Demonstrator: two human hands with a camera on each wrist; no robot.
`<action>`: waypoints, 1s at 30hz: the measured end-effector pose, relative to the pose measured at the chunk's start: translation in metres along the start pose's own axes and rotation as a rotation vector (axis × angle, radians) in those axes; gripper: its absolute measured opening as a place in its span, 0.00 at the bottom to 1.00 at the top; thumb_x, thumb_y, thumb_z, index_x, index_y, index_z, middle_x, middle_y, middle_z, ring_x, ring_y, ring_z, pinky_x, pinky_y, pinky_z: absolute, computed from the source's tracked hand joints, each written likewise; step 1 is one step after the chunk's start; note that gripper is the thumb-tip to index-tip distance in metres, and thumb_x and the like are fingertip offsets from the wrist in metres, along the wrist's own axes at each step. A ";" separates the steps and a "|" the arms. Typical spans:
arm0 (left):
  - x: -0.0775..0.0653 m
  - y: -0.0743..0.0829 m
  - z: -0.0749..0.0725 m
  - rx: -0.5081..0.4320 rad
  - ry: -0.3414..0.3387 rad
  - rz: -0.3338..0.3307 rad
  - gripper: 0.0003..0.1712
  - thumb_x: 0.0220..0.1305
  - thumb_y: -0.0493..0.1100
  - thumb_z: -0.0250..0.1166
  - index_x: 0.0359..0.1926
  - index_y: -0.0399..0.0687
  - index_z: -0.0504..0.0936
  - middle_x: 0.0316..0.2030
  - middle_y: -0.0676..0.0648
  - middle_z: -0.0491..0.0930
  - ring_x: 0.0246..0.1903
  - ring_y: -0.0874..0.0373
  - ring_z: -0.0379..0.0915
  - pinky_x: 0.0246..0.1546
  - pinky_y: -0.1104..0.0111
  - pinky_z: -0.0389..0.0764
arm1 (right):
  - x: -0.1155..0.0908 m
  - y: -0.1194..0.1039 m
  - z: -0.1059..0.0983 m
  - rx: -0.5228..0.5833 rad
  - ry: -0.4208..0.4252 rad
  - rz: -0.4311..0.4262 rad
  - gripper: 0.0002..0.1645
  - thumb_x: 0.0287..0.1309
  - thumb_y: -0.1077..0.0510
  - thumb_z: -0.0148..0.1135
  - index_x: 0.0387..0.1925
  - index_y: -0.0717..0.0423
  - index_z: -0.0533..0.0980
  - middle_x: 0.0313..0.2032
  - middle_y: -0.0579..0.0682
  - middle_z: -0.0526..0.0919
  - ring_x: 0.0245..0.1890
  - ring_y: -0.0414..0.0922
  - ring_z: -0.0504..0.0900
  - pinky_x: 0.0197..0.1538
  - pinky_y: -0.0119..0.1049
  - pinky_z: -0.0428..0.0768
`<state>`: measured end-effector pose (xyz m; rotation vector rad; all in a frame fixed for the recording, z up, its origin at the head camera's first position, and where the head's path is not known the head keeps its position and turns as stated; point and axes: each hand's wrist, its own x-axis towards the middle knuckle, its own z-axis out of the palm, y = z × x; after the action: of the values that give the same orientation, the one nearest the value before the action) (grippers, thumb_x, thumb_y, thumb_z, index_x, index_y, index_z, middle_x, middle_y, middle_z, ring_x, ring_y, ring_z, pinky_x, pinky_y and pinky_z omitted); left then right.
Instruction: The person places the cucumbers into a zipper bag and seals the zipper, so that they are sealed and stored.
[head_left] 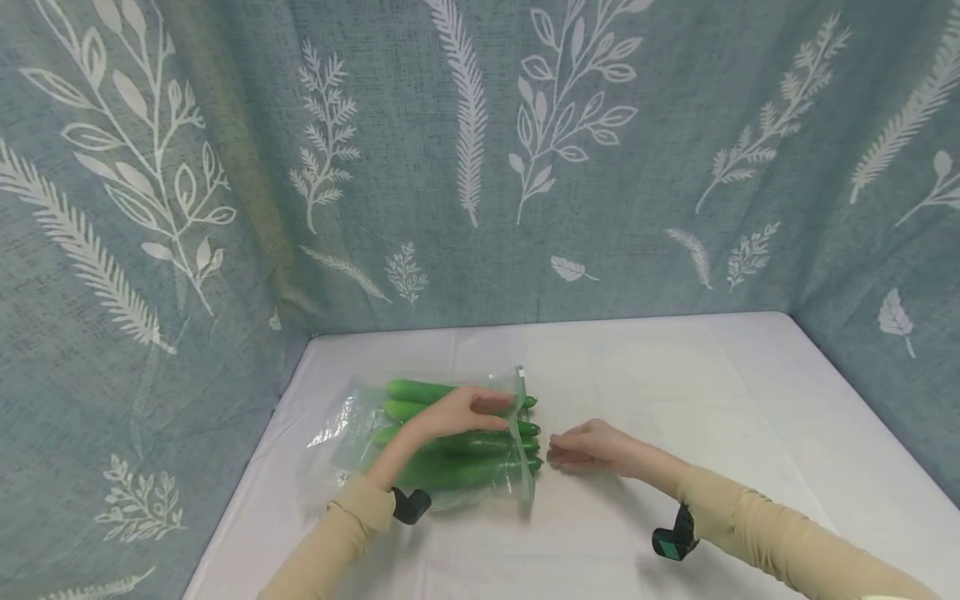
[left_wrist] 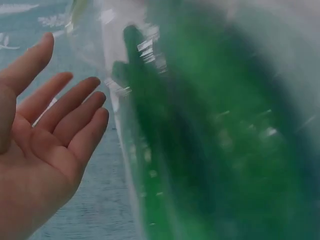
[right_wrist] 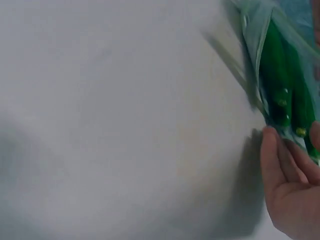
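Observation:
Several long green cucumbers (head_left: 472, 472) lie side by side in a clear plastic bag (head_left: 337, 442) on the table. The bag's mouth, edged with a greenish strip (head_left: 523, 433), faces right, and the cucumber ends poke out past it. Over the upper part of the bag is my left hand (head_left: 457, 412), fingertips right at the mouth strip; the left wrist view shows its fingers extended, thumb apart. My right hand (head_left: 592, 447) is just right of the cucumber ends, its fingers together and pointing at them. In the right wrist view its fingertips (right_wrist: 270, 132) overlap the bag's edge.
A white cloth covers the table (head_left: 675, 392). Blue-green curtains (head_left: 480, 167) with white leaf prints stand behind it and along both sides. Each wrist wears a small black device (head_left: 675, 537).

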<state>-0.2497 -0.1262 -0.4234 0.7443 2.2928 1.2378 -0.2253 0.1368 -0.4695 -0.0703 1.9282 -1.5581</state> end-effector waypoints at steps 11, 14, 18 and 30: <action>0.042 0.011 -0.021 0.296 0.125 -0.112 0.23 0.70 0.43 0.54 0.61 0.35 0.72 0.59 0.36 0.74 0.60 0.42 0.70 0.58 0.54 0.74 | -0.029 0.007 0.028 0.163 -0.255 0.173 0.35 0.66 0.43 0.52 0.53 0.74 0.72 0.45 0.60 0.85 0.38 0.40 0.86 0.47 0.32 0.83; 0.054 0.007 -0.017 0.417 0.173 -0.141 0.23 0.70 0.43 0.54 0.60 0.36 0.73 0.59 0.37 0.75 0.61 0.43 0.69 0.61 0.54 0.72 | -0.031 0.009 0.036 0.158 -0.263 0.169 0.33 0.65 0.44 0.55 0.51 0.73 0.74 0.43 0.58 0.86 0.37 0.40 0.86 0.47 0.32 0.83; 0.071 0.000 -0.008 0.572 0.176 -0.166 0.23 0.71 0.44 0.52 0.62 0.39 0.72 0.61 0.40 0.74 0.63 0.45 0.67 0.64 0.56 0.69 | -0.033 0.013 0.044 0.193 -0.266 0.149 0.29 0.63 0.47 0.58 0.49 0.72 0.76 0.40 0.56 0.87 0.36 0.39 0.86 0.45 0.31 0.83; 0.118 -0.039 -0.001 0.634 0.090 -0.137 0.25 0.74 0.50 0.43 0.63 0.45 0.71 0.61 0.45 0.74 0.63 0.51 0.67 0.64 0.64 0.68 | -0.037 0.018 0.054 0.233 -0.223 0.132 0.21 0.62 0.54 0.60 0.45 0.70 0.79 0.35 0.55 0.88 0.31 0.37 0.86 0.41 0.29 0.84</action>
<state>-0.3498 -0.0698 -0.4700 0.7195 2.7844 0.4774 -0.1626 0.1110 -0.4735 -0.0153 1.5398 -1.6024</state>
